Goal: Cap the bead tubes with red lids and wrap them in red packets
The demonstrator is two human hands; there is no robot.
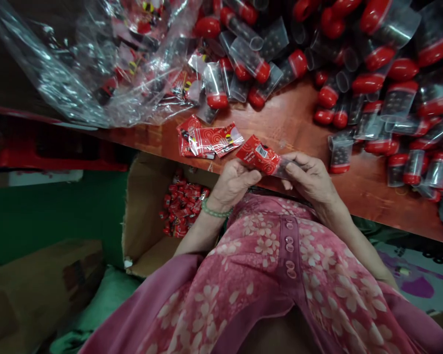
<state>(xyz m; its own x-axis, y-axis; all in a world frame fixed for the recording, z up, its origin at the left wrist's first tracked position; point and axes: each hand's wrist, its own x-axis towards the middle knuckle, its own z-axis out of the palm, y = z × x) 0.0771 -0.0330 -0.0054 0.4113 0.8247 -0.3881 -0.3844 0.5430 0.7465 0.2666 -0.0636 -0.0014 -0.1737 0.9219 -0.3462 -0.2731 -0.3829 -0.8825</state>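
Mid-frame, the red packet slants down rightward, its long axis bridging both hands: the left hand pinches its lower-left edge, while the right hand's fingers close on its clear right end.

There are one handheld packet, one bracelet, one clear bag and dozens of red-capped tubes.
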